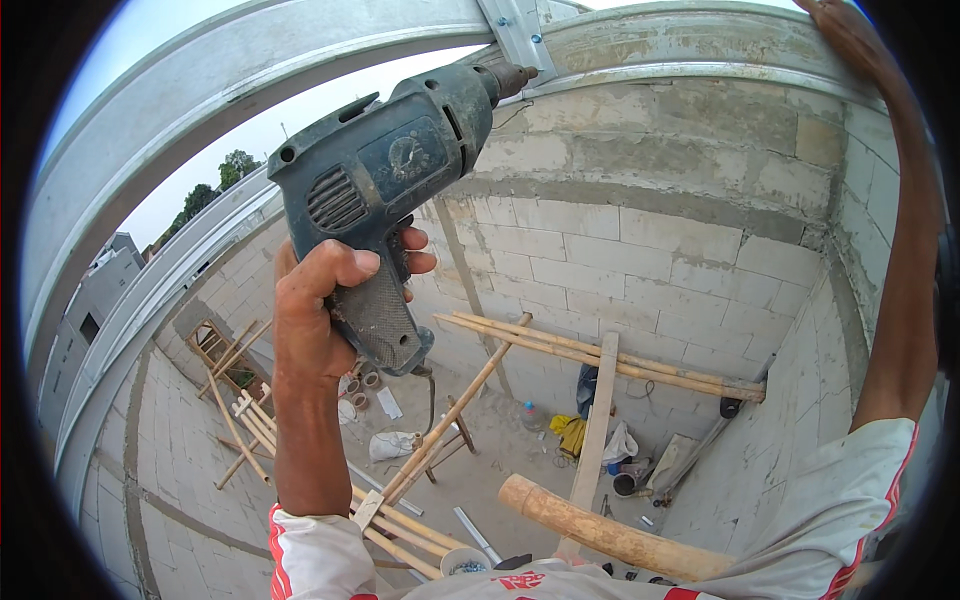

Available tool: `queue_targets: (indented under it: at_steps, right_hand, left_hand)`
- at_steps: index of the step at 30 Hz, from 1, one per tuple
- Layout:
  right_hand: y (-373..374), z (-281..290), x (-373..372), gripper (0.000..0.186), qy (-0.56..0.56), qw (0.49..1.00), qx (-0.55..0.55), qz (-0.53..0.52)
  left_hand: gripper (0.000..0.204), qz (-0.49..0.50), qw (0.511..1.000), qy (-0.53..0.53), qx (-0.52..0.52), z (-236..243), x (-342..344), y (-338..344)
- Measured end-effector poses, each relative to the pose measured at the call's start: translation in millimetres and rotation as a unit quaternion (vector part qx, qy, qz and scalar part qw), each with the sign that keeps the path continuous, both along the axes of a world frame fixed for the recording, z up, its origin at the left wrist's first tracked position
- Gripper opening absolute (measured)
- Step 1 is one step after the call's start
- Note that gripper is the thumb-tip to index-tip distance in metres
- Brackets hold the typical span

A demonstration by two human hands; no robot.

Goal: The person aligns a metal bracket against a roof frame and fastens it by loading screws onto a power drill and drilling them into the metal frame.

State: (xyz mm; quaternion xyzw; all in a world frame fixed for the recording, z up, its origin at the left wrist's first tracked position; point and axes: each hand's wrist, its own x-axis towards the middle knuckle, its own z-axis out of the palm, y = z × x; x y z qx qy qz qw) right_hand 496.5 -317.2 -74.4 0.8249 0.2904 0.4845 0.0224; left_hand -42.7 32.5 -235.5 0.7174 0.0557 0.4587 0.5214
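Note:
My left hand (325, 285) is closed around the grip of a worn dark green power drill (400, 150), thumb on the near side and fingers round the handle. The drill points up and right. Its tip is at the lower part of an upright metal bracket (515, 35) that carries bolt heads; whether it touches a fastener I cannot tell. High at the right, my right hand (850, 35) grips the upper edge of a galvanized metal beam (690, 40), its fingertips partly out of view. The drill's cord hangs below the handle.
Other metal beams (230, 65) curve along the left. Below me are bamboo poles (610, 355), a thick bamboo pole (610, 525), a wooden plank (597, 420) and a tub of small fasteners (466, 562). A block wall (610, 240) encloses the floor, where bags and tools lie far down.

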Motion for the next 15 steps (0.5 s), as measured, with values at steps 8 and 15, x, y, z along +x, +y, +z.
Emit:
queue_targets:
  at_steps: [8, 15]
  right_hand:
    - [-2.4, -1.7, -4.3, 0.045, -0.015, 1.0, -0.008, 0.009]
    - [28.2, -1.0, -35.8, 0.042, -0.008, 1.0, 0.006, -0.005]
  left_hand:
    - [0.059, 0.004, 1.0, -0.011, -0.023, 0.6, 2.4, -3.8]
    - [0.059, 0.018, 0.999, -0.016, -0.028, -0.7, -0.7, -2.3]
